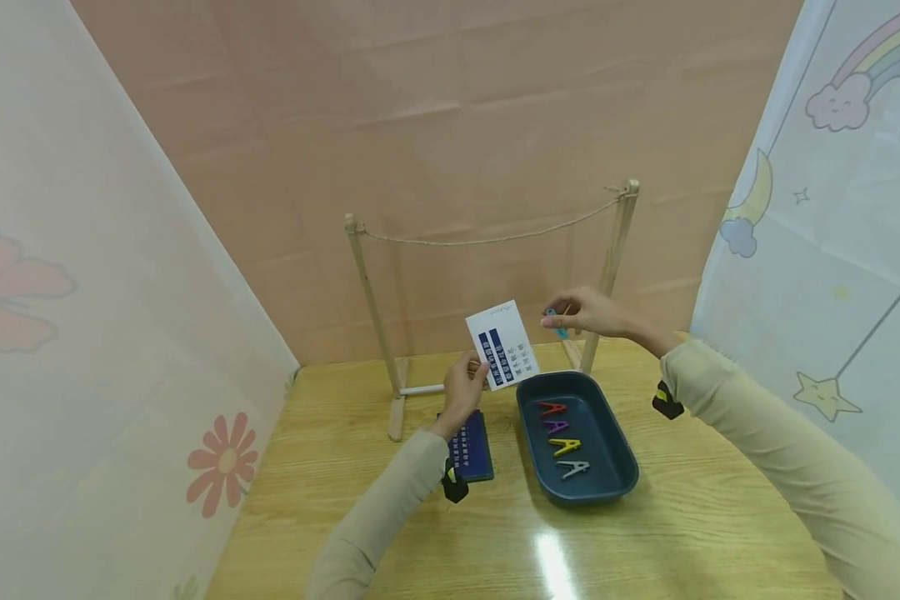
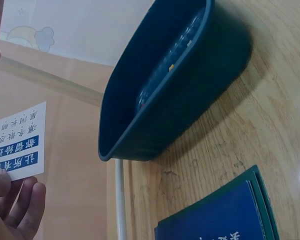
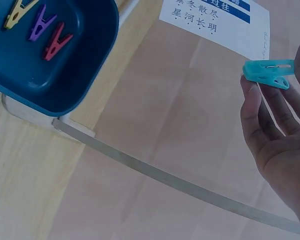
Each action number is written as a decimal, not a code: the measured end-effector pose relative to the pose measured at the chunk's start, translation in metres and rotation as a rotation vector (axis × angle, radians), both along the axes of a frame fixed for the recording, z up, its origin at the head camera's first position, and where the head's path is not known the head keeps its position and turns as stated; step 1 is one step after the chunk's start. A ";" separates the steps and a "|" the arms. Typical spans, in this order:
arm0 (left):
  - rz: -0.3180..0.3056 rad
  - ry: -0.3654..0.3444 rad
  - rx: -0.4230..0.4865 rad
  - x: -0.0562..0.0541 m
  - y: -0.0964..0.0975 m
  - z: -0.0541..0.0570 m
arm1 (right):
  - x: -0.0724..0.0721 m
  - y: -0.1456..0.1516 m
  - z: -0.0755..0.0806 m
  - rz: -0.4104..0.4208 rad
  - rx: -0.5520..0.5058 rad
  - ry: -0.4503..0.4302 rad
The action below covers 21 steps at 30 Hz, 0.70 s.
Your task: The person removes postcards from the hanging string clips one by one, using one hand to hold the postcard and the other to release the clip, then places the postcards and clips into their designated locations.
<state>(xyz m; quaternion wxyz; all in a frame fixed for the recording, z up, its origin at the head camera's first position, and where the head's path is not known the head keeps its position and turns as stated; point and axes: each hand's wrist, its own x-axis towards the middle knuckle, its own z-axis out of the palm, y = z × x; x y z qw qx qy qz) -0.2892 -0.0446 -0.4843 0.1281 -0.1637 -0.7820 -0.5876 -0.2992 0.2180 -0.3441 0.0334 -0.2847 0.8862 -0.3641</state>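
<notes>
My left hand (image 1: 465, 385) pinches a white card (image 1: 504, 346) printed with blue bands and dark characters, holding it up tilted above the table. To its right, my right hand (image 1: 587, 313) holds a turquoise clothespin (image 3: 268, 73) between thumb and fingers, apart from the card. Both hands are below and in front of a string (image 1: 487, 242) tied between two wooden posts. Beneath them stands a dark blue tub (image 1: 617, 429) with red, purple, yellow and grey clothespins (image 1: 567, 447) lying in a row.
A stack of dark blue cards (image 1: 477, 446) lies on the wooden table (image 1: 330, 500), left of the tub and partly behind the left wrist. The rack's left post (image 1: 373, 308) and right post (image 1: 615, 267) rise at the back. Printed cloth walls stand on both sides.
</notes>
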 end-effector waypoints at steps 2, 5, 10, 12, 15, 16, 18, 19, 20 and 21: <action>-0.002 -0.020 0.005 0.001 -0.003 -0.002 | 0.000 -0.001 -0.005 0.022 0.001 -0.017; -0.011 -0.045 0.001 0.001 -0.009 -0.004 | 0.000 -0.001 -0.013 0.048 0.009 -0.029; -0.033 -0.086 -0.025 0.002 -0.022 -0.011 | 0.001 -0.002 -0.026 0.061 0.011 -0.059; -0.028 -0.102 -0.049 0.002 -0.027 -0.014 | 0.002 -0.003 -0.032 0.067 0.009 -0.074; -0.024 -0.140 -0.072 0.004 -0.035 -0.019 | 0.005 -0.005 -0.038 0.083 0.006 -0.089; -0.024 -0.158 -0.074 0.004 -0.037 -0.021 | 0.006 -0.005 -0.041 0.089 0.005 -0.089; -0.020 -0.194 -0.090 0.006 -0.040 -0.023 | 0.007 -0.005 -0.045 0.098 0.001 -0.090; -0.013 -0.211 -0.101 0.006 -0.041 -0.024 | 0.008 -0.005 -0.047 0.101 0.002 -0.094; -0.006 -0.217 -0.117 0.006 -0.043 -0.025 | 0.008 -0.004 -0.050 0.103 0.003 -0.098; 0.001 -0.227 -0.133 0.007 -0.044 -0.025 | 0.009 -0.003 -0.052 0.105 0.005 -0.103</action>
